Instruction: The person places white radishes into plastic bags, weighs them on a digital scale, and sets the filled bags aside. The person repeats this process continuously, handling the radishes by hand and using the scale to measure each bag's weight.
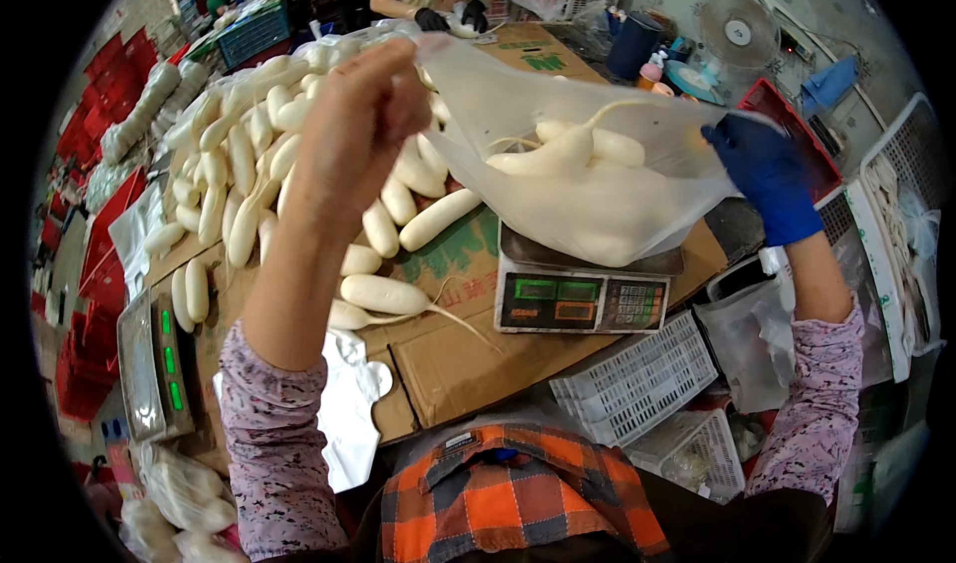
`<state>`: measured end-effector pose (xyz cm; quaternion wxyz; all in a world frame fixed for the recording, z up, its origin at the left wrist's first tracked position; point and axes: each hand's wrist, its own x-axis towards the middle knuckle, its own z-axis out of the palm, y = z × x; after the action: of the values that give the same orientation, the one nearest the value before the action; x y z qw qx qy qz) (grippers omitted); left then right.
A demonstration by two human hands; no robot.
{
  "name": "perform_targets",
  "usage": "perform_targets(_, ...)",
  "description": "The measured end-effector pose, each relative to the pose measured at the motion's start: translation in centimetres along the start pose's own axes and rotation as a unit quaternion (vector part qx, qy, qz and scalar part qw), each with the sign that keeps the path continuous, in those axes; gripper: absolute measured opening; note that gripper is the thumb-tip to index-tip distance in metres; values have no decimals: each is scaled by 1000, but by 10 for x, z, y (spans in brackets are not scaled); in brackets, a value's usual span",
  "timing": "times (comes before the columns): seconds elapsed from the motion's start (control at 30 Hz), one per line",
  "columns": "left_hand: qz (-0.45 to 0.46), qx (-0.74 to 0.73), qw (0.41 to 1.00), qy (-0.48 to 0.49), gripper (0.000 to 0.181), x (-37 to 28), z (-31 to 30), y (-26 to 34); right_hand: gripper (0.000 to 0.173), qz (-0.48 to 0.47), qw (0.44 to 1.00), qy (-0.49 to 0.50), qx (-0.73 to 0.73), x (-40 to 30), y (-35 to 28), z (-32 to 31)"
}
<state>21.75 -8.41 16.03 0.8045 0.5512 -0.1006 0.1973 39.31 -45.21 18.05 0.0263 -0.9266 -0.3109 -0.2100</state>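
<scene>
A translucent plastic bag (478, 78) is stretched wide between my two hands. My left hand (381, 92), bare, pinches one upper corner and is raised over the heap. In a blue glove, my right hand (769, 167) grips the opposite edge. Several white radishes (553, 148) lie inside, one with a long thin root pointing up. The bag's bottom rests on the metal pan of a digital scale (582, 298), whose display is lit green. Left of the scale, loose white radishes (385, 294) lie on the cardboard-covered table (448, 365).
A large pile of white radishes (246, 152) spreads over the table's left side. A second scale (149, 369) stands at the left edge beside white plastic bags (347, 406). White plastic crates (642, 376) sit below the table at right. Across it, a person's black-gloved hands (452, 19) handle something pale.
</scene>
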Motion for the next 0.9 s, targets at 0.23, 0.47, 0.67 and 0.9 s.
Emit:
perform_targets(0.23, -50, 183, 980, -61, 28, 18, 22, -21, 37, 47, 983, -92, 151, -27, -5, 11)
perform_targets(0.47, -92, 292, 952, -31, 31, 8, 26, -46, 37, 7, 962, -147, 229, -16, -16, 2)
perform_targets(0.67, -24, 340, 939, -55, 44, 4, 17, -65, 34, 41, 930, 6, 366, -24, -18, -27)
perform_targets(0.9, 22, 400, 914, -66, 45, 20, 26, -80, 71, 97, 938, 99, 318, -16, 11, -1)
